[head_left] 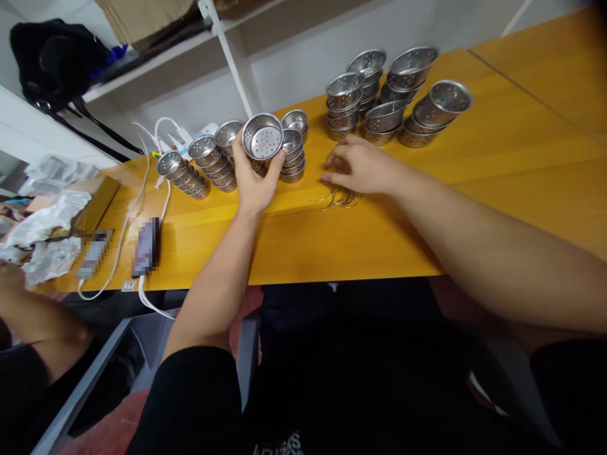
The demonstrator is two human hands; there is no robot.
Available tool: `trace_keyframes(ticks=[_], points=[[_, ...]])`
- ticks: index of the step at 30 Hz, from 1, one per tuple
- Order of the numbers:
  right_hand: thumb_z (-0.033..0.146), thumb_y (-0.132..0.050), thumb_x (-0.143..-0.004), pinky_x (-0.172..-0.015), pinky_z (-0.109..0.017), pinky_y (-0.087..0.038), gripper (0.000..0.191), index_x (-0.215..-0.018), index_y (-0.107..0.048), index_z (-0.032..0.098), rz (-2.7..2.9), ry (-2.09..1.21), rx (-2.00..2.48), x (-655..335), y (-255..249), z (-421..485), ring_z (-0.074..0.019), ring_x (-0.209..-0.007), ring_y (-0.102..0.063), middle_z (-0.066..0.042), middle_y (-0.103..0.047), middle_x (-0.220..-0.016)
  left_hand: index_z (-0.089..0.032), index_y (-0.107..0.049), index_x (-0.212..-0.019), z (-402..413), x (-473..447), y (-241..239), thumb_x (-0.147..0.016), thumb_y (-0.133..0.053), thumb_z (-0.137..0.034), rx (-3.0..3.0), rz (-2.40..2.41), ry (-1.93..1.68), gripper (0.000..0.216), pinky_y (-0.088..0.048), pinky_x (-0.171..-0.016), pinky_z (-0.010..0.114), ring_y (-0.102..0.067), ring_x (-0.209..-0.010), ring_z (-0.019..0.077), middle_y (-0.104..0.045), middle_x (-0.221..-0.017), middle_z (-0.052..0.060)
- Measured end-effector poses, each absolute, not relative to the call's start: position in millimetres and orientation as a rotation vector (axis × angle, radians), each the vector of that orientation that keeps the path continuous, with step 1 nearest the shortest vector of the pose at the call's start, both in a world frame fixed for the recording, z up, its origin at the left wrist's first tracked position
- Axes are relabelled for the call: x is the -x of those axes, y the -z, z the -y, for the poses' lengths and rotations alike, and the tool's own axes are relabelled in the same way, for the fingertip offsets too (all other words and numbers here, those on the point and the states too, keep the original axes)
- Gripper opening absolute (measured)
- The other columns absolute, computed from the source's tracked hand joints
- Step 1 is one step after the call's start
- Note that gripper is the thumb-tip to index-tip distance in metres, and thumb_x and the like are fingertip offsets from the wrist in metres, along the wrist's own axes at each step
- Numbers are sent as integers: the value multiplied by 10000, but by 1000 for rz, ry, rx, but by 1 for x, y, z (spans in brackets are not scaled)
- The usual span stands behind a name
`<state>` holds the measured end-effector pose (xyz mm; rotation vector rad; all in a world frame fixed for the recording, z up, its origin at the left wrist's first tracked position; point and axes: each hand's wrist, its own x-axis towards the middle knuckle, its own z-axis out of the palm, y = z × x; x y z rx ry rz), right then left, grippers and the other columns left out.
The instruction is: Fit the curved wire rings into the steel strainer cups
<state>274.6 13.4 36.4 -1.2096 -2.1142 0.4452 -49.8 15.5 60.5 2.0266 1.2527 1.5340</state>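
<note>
My left hand (253, 183) is closed round a small perforated steel cup (262, 136), held tilted above the yellow table (497, 170) so its holed bottom faces me. My right hand (358, 167) rests palm down on a loose heap of thin wire handles (339, 199), fingers curled onto them. Just behind my left hand stand leaning stacks of the same cups (203, 164).
Taller stacks of steel cups (389, 95) stand at the back right of the table. White cables (142, 189), a blurred device (146, 246) and crumpled plastic bags (42, 221) lie at the left. Another person's arm (28, 316) shows at the lower left.
</note>
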Motion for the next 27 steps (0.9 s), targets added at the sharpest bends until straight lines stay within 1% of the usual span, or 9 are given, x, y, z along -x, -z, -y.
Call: trace_keyframes(ticks=[3, 5, 8, 10, 12, 15, 17, 20, 27], points=[[571, -1006, -1079, -1433, -788, -593, 500, -1511, -884, 350, 2051, -448, 1131, -264, -49, 0, -541, -1545, -769, -182, -830, -1591, -401, -503, -1850, -20, 38, -56, -1052, -932, -934, -1981, -1325, -1632, 1052, -458, -1639, 593, -619, -1850, 374, -668, -1828, 162], [586, -985, -1096, -1466, -786, -572, 622, -1656, -825, 368, 2044, -461, 1095, -255, -57, 9, -548, -1611, -735, -179, -803, -1687, -411, -504, -1857, -21, 31, -55, -1073, -925, -913, -1987, -1346, -1607, 1022, -503, -1611, 570, -644, -1839, 359, -680, -1829, 161], [560, -966, -1105, -1490, -751, -565, 761, -1798, -744, 336, 2070, -490, 1037, -242, -61, 17, -542, -1659, -713, -184, -767, -1795, -423, -539, -1837, -23, 25, -52, -1073, -944, -891, -1950, -1336, -1551, 984, -549, -1583, 569, -687, -1801, 350, -714, -1812, 153], [547, -944, -1111, -1496, -736, -567, 844, -1879, -681, 318, 2083, -515, 974, -237, -59, 17, -532, -1670, -718, -179, -719, -1883, -407, -559, -1816, -29, 26, -46, -1077, -920, -915, -1918, -1279, -1547, 968, -551, -1585, 586, -702, -1787, 357, -725, -1814, 159], [556, -929, -1109, -1496, -751, -571, 937, -1955, -609, 312, 2086, -542, 899, -234, -55, 15, -535, -1683, -718, -169, -663, -1958, -399, -562, -1809, -41, 32, -36, -1075, -869, -974, -1916, -1195, -1550, 982, -545, -1594, 614, -708, -1786, 373, -724, -1829, 162], [594, -936, -1087, -1487, -801, -569, 1075, -2033, -513, 309, 2086, -583, 794, -234, -50, 9, -563, -1699, -708, -158, -598, -2021, -439, -528, -1853, -62, 44, -19, -1058, -807, -1051, -1991, -1112, -1517, 1041, -544, -1597, 645, -682, -1826, 399, -706, -1867, 145], [614, -946, -1077, -1488, -826, -559, 1114, -2051, -493, 319, 2087, -601, 752, -234, -48, 6, -580, -1710, -697, -150, -580, -2036, -471, -481, -1902, -74, 51, -11, -1073, -758, -1067, -2068, -1088, -1483, 1057, -544, -1600, 640, -656, -1860, 394, -685, -1904, 130], [621, -963, -1079, -1503, -842, -537, 1113, -2053, -506, 336, 2078, -613, 736, -235, -49, 5, -594, -1728, -680, -144, -588, -2030, -478, -430, -1946, -82, 54, -5, -1093, -727, -1064, -2125, -1067, -1471, 1077, -532, -1614, 629, -647, -1875, 378, -669, -1937, 126], [550, -900, -1125, -1489, -797, -580, 1074, -2083, -456, 357, 2098, -572, 732, -234, -54, 11, -557, -1769, -649, -111, -558, -2060, -481, -441, -1946, -78, 52, -3, -1123, -743, -1017, -2120, -1086, -1428, 1028, -545, -1594, 655, -691, -1827, 392, -687, -1903, 134]])
